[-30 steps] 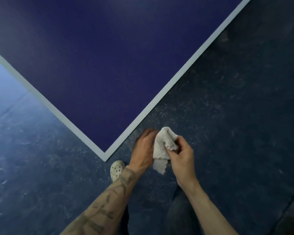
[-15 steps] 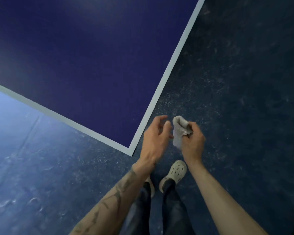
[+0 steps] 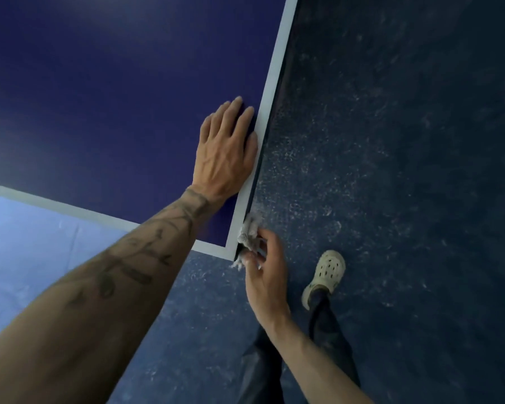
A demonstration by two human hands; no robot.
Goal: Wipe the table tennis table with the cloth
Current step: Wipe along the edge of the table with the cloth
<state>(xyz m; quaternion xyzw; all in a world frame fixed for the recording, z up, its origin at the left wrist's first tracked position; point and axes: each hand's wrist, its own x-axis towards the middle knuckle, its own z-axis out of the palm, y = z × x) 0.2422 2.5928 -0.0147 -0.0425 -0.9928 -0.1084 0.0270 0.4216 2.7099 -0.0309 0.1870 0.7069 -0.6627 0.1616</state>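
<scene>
Both hands have left the spot where they hung over the floor (image 3: 391, 170) beyond the corner half a second ago. The left grip (image 3: 226, 147) has come up onto the surface (image 3: 114, 83), and the right grip (image 3: 264, 275) has carried the cloth (image 3: 250, 233) in to the side edge. As I read it, sorting out the cloth is over and wiping is about to start, at the rim rather than on the blue top.

From my seat, the left grip lies released and flat, palm down. Its fingers are straight and close together, pointing away from me. The little-finger side runs along the white border (image 3: 274, 83), and the tattooed forearm crosses the near corner to reach it. It looks like a brace for leaning in.

The right grip is lower, off the surface and over the floor, with its wrist turned so the fingers face the edge. Its fingertips are curled and pinch the bunched cloth, which sits against the rim just up from the near corner. The cloth appears to touch the border, and a frayed end hangs below the fingers. How firmly it is pressed I cannot tell. A pale shoe (image 3: 324, 275) stands on the floor to the right.
</scene>
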